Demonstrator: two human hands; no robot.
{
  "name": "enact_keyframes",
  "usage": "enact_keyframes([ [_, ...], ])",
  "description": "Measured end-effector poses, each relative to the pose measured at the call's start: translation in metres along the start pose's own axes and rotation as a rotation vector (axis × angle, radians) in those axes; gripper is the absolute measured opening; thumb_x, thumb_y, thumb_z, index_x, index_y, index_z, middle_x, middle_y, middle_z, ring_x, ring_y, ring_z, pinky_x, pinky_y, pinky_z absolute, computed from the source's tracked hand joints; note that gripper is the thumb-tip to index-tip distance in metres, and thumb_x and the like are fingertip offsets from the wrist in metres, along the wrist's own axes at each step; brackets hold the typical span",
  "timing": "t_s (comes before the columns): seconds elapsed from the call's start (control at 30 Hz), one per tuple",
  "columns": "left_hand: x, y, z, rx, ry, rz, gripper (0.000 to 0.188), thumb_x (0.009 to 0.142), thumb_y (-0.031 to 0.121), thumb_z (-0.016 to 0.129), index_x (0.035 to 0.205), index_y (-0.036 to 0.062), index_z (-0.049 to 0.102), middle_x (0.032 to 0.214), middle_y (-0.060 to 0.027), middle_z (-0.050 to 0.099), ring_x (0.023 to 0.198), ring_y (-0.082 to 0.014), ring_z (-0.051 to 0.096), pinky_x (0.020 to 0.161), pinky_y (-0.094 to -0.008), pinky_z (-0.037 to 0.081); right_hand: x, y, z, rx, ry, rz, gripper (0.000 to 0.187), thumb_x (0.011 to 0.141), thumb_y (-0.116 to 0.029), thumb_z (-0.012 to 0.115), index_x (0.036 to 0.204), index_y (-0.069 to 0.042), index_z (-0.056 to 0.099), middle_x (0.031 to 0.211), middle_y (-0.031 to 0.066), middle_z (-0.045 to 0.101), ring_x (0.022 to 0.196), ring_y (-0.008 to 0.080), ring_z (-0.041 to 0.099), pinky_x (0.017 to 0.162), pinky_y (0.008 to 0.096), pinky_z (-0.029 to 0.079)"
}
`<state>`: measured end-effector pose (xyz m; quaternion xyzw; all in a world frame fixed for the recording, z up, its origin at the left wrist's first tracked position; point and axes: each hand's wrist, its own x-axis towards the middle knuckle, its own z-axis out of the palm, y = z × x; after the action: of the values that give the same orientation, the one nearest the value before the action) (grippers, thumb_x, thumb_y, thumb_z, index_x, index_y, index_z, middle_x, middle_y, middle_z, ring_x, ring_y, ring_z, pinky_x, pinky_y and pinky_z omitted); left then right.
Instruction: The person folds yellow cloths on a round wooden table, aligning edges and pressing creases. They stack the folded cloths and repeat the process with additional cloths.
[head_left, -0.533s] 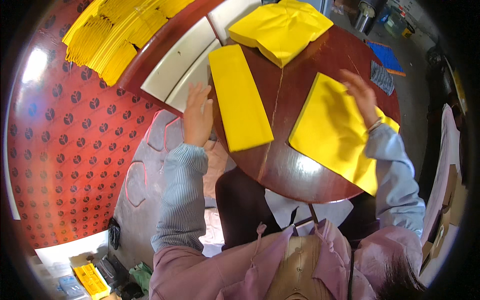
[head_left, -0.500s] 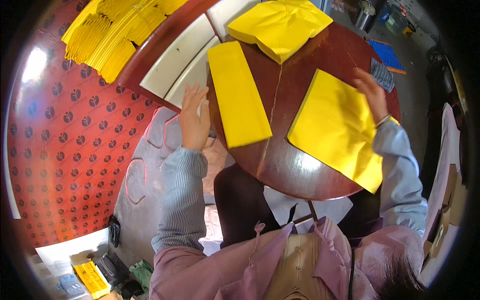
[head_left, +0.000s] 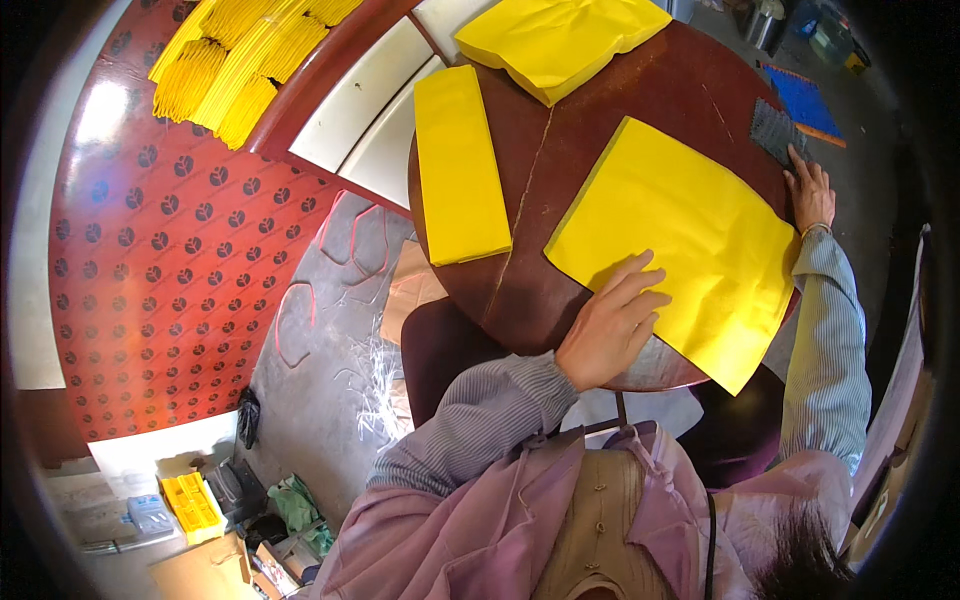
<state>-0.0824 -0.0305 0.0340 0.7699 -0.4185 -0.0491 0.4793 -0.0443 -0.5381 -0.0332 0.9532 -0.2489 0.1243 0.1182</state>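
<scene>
1. Yellow sheet (head_left: pixel 680 235): large, flat, lying on the right half of the round dark-red desk (head_left: pixel 545 290), one corner hanging past the near rim.
2. Far left, off the desk: bundles of yellow strips (head_left: pixel 235 65) on a red patterned floor (head_left: pixel 150 270).
3. On the left part of the desk: folded yellow strip (head_left: pixel 458 165), long and narrow, lying apart from the sheet.
4. At the far edge: stack of yellow sheets (head_left: pixel 560 40), crumpled on top.
5. Left hand (head_left: pixel 610 320): fingers spread, palm down, pressed on the near left edge of the yellow sheet.
6. Right hand (head_left: pixel 812 195): fingers loosely spread, flat at the far right corner of the sheet, fingertips touching a small dark grey pad (head_left: pixel 775 130).
7. Beyond, at the right rim: blue mat (head_left: pixel 805 100).
</scene>
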Motion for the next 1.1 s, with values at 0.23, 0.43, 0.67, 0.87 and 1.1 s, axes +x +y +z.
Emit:
enact_keyframes([
  [0.23,0.025,-0.017,0.039,0.317,0.029,-0.072,0.048,0.092,0.015,0.076,0.137,0.0033,0.064,0.153,-0.0217,0.052,0.149,-0.044,0.042,0.124,-0.0534,0.036,0.012,-0.004,-0.018,0.28,0.049,0.037,0.049,0.096,-0.033,0.078,0.144,-0.03,0.066,0.144,0.0088,0.062,0.133,0.0341,0.058,0.11,0.0505,0.05],
  [0.43,0.03,-0.043,0.052,0.374,0.094,0.019,0.052,0.089,0.018,0.079,0.138,0.0068,0.065,0.147,-0.0223,0.055,0.141,-0.0459,0.048,0.12,-0.0544,0.039,-0.131,-0.006,-0.077,0.928,0.138,0.095,0.056,0.096,-0.013,0.081,0.148,-0.017,0.063,0.132,0.0084,0.069,0.111,0.0205,0.071,0.096,0.0353,0.061],
  [0.67,0.047,-0.059,0.038,0.479,0.079,0.11,0.048,0.093,0.019,0.076,0.14,0.013,0.065,0.146,-0.0213,0.055,0.14,-0.0452,0.049,0.119,-0.0532,0.04,-0.269,-0.03,-0.143,1.269,0.029,0.113,0.04,0.095,0.003,0.073,0.133,-0.007,0.072,0.129,0.0087,0.072,0.109,0.0207,0.07,0.093,0.0344,0.059],
  [0.87,0.065,-0.082,0.029,0.595,0.058,0.068,0.044,0.099,0.025,0.072,0.141,0.0137,0.065,0.151,-0.022,0.053,0.146,-0.0446,0.044,0.124,-0.0535,0.035,-0.285,-0.049,-0.16,1.014,0.038,-0.262,0.038,0.091,0.006,0.073,0.126,-0.008,0.075,0.127,0.0106,0.072,0.116,0.028,0.066,0.102,0.0402,0.053],
  [1.1,0.075,-0.071,0.029,0.512,0.088,0.079,0.034,0.097,0.016,0.073,0.13,0.0119,0.07,0.146,-0.0206,0.057,0.146,-0.0444,0.045,0.123,-0.0539,0.037,-0.249,-0.056,-0.145,0.617,0.063,-0.404,0.051,0.09,0.007,0.063,0.132,-0.018,0.076,0.14,0.0066,0.066,0.124,0.0301,0.059,0.101,0.0425,0.05],
])
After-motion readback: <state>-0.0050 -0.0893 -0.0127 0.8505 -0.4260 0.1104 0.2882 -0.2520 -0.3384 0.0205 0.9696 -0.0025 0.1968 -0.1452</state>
